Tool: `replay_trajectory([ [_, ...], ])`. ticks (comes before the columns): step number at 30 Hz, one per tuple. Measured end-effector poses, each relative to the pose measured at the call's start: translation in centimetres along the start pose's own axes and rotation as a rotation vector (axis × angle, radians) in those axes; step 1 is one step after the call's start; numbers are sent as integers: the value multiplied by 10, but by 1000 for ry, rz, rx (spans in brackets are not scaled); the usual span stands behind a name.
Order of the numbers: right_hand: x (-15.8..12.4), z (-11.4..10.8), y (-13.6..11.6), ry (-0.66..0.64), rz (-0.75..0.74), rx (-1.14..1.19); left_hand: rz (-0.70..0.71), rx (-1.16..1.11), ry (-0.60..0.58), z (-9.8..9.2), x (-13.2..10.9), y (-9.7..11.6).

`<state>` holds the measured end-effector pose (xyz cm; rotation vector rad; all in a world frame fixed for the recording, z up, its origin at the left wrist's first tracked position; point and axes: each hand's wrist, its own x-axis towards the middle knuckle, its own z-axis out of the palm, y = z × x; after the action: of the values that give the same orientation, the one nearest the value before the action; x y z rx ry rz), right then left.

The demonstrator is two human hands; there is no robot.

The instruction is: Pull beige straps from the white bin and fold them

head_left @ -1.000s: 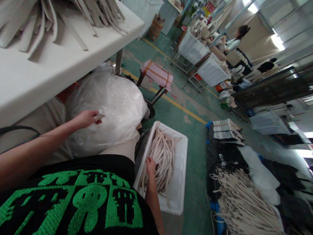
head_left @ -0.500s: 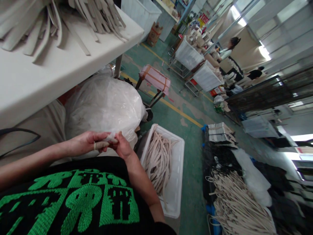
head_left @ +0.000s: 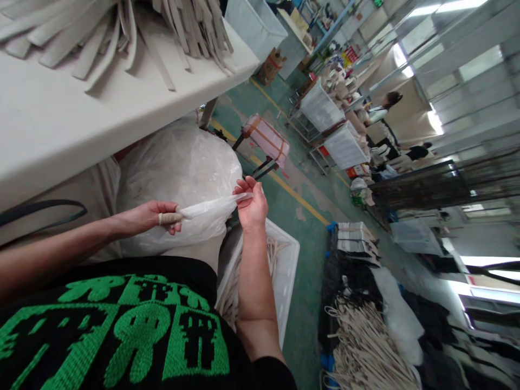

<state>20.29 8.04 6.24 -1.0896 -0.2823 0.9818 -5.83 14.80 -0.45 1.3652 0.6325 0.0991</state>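
Note:
A large clear plastic bag (head_left: 179,157) bulges below the table edge, in front of my body. My left hand (head_left: 167,215), with a beige wrap on one finger, pinches one end of the bag's gathered edge. My right hand (head_left: 252,203) holds the other end between thumb and fingers, its palm turned up. Between the two hands the plastic is stretched into a narrow taut strip. What the bag contains cannot be made out.
Beige strips (head_left: 122,32) lie on the white table (head_left: 52,119) at upper left. A white bin (head_left: 290,260) of strips stands under my right forearm. Beyond it are a pink-padded stool (head_left: 266,138) and a pile of beige cords (head_left: 369,341).
My hands were close together and have drawn apart, the right one moving right and up. The plastic is now stretched between them. The camera view has shifted slightly.

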Motion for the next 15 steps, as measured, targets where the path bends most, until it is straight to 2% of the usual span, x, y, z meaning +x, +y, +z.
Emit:
replay_trajectory([
  [5,18,-7,-16,71,-72,31,-67,-46,-172,0,4,-12],
  [7,27,-10,-18,86,-68,28,-124,-76,-203,-1,4,-16],
  [11,43,-15,-9,115,-59,16,-172,-59,-285,-1,5,-16],
  [15,53,-19,7,134,-38,-6,-192,-30,-330,7,7,-21],
])
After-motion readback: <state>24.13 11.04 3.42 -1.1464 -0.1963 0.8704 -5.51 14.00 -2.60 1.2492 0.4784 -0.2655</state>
